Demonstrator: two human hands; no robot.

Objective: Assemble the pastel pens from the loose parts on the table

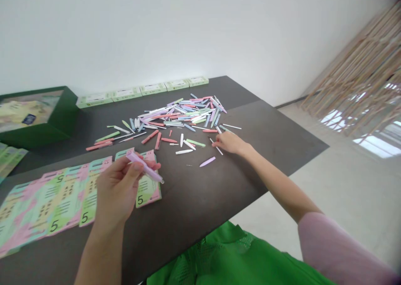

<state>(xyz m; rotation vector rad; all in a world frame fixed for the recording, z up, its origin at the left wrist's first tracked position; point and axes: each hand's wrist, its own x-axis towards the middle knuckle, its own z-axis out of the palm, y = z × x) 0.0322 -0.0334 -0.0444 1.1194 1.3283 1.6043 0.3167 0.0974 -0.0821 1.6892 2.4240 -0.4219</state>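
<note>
My left hand (120, 182) is closed around a lavender pen barrel (145, 168), which it holds above printed cards. The barrel slants, its narrow clear end pointing down to the right. Over on the right, my right hand (228, 142) reaches to the tabletop with its fingers pinched on a thin pen refill (219, 151). Part of that refill is hidden under the fingers. A white pen piece (218, 129) lies just behind this hand. Nearer me on the table are a loose lavender pen part (207, 161), white pen parts (184, 152) and a tiny spring (189, 165).
A heap of pastel pen parts (184, 111) covers the back middle of the dark table (194, 201). Slim green-white boxes (127, 93) line the wall. At left stand a green box (59, 118) with packets inside and overlapping printed cards (59, 201). Slatted wood (360, 55) leans at right.
</note>
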